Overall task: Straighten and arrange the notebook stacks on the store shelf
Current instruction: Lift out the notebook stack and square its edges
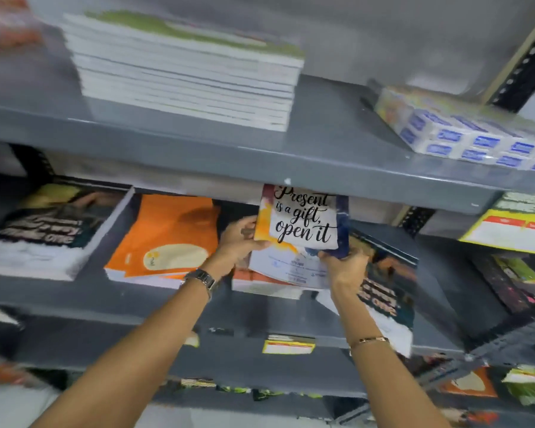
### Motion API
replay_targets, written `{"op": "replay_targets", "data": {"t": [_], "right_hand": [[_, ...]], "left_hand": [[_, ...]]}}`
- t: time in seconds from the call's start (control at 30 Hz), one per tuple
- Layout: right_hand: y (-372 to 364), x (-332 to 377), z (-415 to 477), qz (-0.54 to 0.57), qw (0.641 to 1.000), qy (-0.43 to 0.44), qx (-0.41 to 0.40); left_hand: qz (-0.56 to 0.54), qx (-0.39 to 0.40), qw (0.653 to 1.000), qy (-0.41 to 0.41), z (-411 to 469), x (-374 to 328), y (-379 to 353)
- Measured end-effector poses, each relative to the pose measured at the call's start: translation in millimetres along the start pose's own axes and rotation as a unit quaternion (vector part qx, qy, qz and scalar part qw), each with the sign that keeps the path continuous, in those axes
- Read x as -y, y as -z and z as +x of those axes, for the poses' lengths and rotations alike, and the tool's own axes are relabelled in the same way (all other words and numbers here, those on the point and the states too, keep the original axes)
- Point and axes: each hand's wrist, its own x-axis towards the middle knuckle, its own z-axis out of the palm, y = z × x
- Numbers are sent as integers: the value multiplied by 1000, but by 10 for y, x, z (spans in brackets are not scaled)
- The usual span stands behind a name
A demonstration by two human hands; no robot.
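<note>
Both hands hold a notebook with the words "Present is a gift, open it" [303, 223], tilted up under the grey upper shelf [291, 159]. My left hand [240, 242] grips its left edge; a watch is on that wrist. My right hand [345, 267] grips its lower right corner. Beneath it lies a small stack [269, 284] with a white and orange cover. An orange notebook stack [167, 239] lies to the left, a dark-covered stack [40, 230] farther left, and a dark notebook [389, 285] leans at the right, overhanging the shelf edge.
On the upper shelf sit a tall stack of white-edged notebooks [183, 75] and a wrapped pack of blue-labelled boxes [464, 131]. A yellow-green item [513, 227] and dark notebooks [507, 282] lie at the right. Lower shelves [244, 362] hold more stock.
</note>
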Motion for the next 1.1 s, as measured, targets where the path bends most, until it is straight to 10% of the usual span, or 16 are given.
{"op": "replay_targets", "data": {"t": [0.53, 1.1], "right_hand": [[-2816, 1420, -1972, -100, 954, 177, 219], [-3402, 1232, -2339, -252, 898, 316, 175]], "left_hand": [[65, -275, 957, 70, -299, 594, 3600], [296, -398, 855, 151, -264, 1043, 3975]]}}
